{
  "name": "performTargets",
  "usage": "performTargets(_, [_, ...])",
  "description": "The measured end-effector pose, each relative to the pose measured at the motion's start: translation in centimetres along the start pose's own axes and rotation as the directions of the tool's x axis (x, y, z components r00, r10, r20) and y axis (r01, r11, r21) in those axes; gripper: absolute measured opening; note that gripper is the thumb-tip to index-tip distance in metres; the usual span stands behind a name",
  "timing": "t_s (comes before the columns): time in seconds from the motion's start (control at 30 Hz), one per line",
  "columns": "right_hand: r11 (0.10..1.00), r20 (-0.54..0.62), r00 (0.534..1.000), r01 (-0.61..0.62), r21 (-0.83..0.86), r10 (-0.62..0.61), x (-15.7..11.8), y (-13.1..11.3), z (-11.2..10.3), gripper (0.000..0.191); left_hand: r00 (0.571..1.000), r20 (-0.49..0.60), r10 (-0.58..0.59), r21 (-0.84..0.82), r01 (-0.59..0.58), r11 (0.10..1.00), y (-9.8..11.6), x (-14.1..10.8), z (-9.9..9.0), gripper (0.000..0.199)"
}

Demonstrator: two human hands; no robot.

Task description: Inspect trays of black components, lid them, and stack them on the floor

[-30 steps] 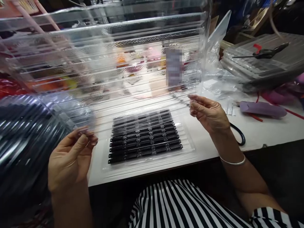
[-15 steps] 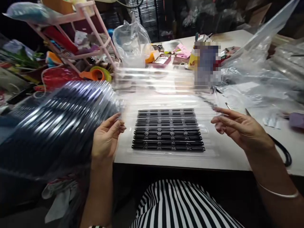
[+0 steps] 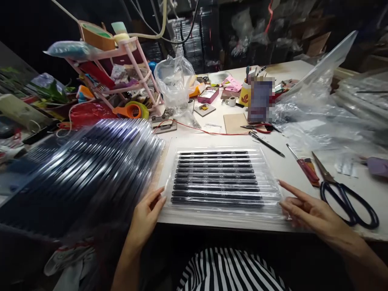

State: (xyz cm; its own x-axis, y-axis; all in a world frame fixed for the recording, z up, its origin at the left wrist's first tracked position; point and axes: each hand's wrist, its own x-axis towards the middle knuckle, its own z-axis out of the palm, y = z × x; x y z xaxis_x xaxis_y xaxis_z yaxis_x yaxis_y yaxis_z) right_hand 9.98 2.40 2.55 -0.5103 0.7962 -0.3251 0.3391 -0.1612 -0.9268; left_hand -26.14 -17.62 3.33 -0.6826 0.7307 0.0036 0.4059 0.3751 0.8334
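Observation:
A clear plastic blister tray (image 3: 218, 215) lies flat on the table in front of me, its rows filled with long black strips (image 3: 214, 188). A second clear ribbed sheet seems to cover it, its edges hard to tell apart. My left hand (image 3: 149, 210) has thumb and forefinger closed at the tray's near left corner. At the right edge, my right hand (image 3: 303, 208) grips with its thumb below and its forefinger stretched along the side. To the left, a tall pile of similar trays with dark strips (image 3: 87, 173) leans beside my left forearm.
Big scissors (image 3: 345, 198) and a red-handled tool (image 3: 306, 165) lie right of my right hand. Beyond the tray are a black pen (image 3: 269, 145), pliers (image 3: 260, 128) and a yellow cup (image 3: 245, 95). A pink rack (image 3: 133, 72) stands back left; plastic bags (image 3: 321, 109) heap up at right.
A clear ribbed sheet held up between both hands has come down over the tray with the strips. Both hands have lowered to the tray's sides. The view has tilted upward.

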Motion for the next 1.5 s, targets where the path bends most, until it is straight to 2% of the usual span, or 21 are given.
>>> performTargets(0.13, [0.951, -0.012, 0.994, 0.104, -0.291, -0.112, 0.3, -0.3, -0.9, 0.066, 0.999, 0.013, 0.047, 0.142, -0.048, 0.989, -0.1, 0.3, -0.3, 0.054])
performTargets(0.2, [0.890, -0.116, 0.973, 0.130, -0.437, -0.199, 1.0, -1.0, -1.3, 0.060, 0.996, -0.003, 0.086, 0.235, -0.083, 0.968, 0.5, 1.2, -0.4, 0.053])
performTargets(0.27, [0.804, -0.198, 0.911, 0.197, -0.560, -0.361, 2.0, -2.1, -1.0, 0.059, 0.985, 0.002, 0.172, 0.337, -0.163, 0.927, 1.5, 2.7, 0.0, 0.053])
performTargets(0.3, [0.734, -0.180, 0.868, 0.261, -0.627, -0.462, 2.7, -2.6, -0.5, 0.058, 0.971, 0.038, 0.236, 0.384, -0.232, 0.894, 2.0, 3.5, 0.6, 0.054])
performTargets(0.37, [0.510, 0.041, 0.798, 0.424, -0.749, -0.602, 4.2, -3.5, 1.1, 0.058, 0.918, 0.169, 0.359, 0.460, -0.395, 0.795, 2.8, 5.0, 2.3, 0.055])
performTargets(0.43, [0.274, 0.258, 0.751, 0.503, -0.820, -0.608, 5.7, -3.8, 2.9, 0.066, 0.862, 0.298, 0.410, 0.530, -0.507, 0.680, 3.1, 6.1, 4.5, 0.058])
performTargets(0.47, [0.193, 0.335, 0.744, 0.523, -0.830, -0.578, 6.3, -3.7, 3.8, 0.069, 0.848, 0.336, 0.409, 0.575, -0.529, 0.625, 3.0, 6.4, 5.6, 0.059])
performTargets(0.53, [0.113, 0.422, 0.757, 0.539, -0.835, -0.498, 7.2, -3.4, 4.9, 0.074, 0.840, 0.374, 0.393, 0.654, -0.540, 0.530, 2.4, 6.6, 7.2, 0.061])
performTargets(0.67, [0.129, 0.461, 0.782, 0.554, -0.822, -0.420, 7.8, -3.3, 5.4, 0.081, 0.831, 0.402, 0.384, 0.717, -0.546, 0.433, 1.6, 6.3, 8.0, 0.063])
performTargets(0.8, [0.140, 0.442, 0.770, 0.554, -0.820, -0.460, 8.6, -3.7, 5.7, 0.079, 0.835, 0.403, 0.375, 0.723, -0.542, 0.428, 1.8, 6.4, 7.8, 0.063])
performTargets(0.87, [0.123, 0.446, 0.757, 0.561, -0.819, -0.478, 9.1, -3.6, 5.9, 0.080, 0.827, 0.409, 0.386, 0.694, -0.556, 0.458, 1.9, 6.8, 7.4, 0.065])
performTargets(0.93, [0.105, 0.451, 0.736, 0.571, -0.814, -0.505, 9.4, -3.2, 6.0, 0.076, 0.797, 0.456, 0.395, 0.611, -0.603, 0.512, 1.5, 7.3, 6.6, 0.067])
performTargets(1.0, [0.100, 0.425, 0.721, 0.560, -0.822, -0.547, 9.2, -2.5, 5.5, 0.064, 0.781, 0.474, 0.406, 0.504, -0.619, 0.602, 0.6, 7.4, 5.4, 0.063])
performTargets(1.03, [0.105, 0.394, 0.720, 0.540, -0.835, -0.571, 8.9, -2.1, 5.1, 0.057, 0.792, 0.451, 0.412, 0.456, -0.601, 0.656, 0.0, 7.3, 4.7, 0.059])
performTargets(1.1, [0.120, 0.321, 0.722, 0.487, -0.865, -0.613, 8.0, -1.0, 4.1, 0.048, 0.832, 0.360, 0.422, 0.373, -0.543, 0.753, -1.1, 6.4, 3.3, 0.051])
performTargets(1.17, [0.133, 0.285, 0.718, 0.465, -0.875, -0.635, 6.4, 0.1, 2.7, 0.045, 0.856, 0.292, 0.426, 0.314, -0.506, 0.803, -2.0, 4.8, 2.0, 0.049])
performTargets(1.27, [0.169, 0.331, 0.721, 0.525, -0.834, -0.609, 3.1, 1.3, 0.3, 0.047, 0.819, 0.385, 0.425, 0.271, -0.541, 0.796, -2.6, 1.8, 0.1, 0.054])
performTargets(1.37, [0.239, 0.421, 0.738, 0.605, -0.759, -0.527, -0.3, 1.9, -2.1, 0.064, 0.742, 0.521, 0.422, 0.280, -0.616, 0.737, -3.1, -0.8, -1.1, 0.065])
performTargets(1.43, [0.266, 0.480, 0.749, 0.630, -0.730, -0.457, -2.0, 2.5, -3.2, 0.073, 0.720, 0.542, 0.434, 0.335, -0.658, 0.675, -3.6, -2.0, -1.2, 0.073])
performTargets(1.5, [0.250, 0.498, 0.761, 0.622, -0.742, -0.416, -3.0, 3.3, -3.5, 0.075, 0.720, 0.519, 0.462, 0.402, -0.682, 0.611, -4.3, -2.8, -0.8, 0.077])
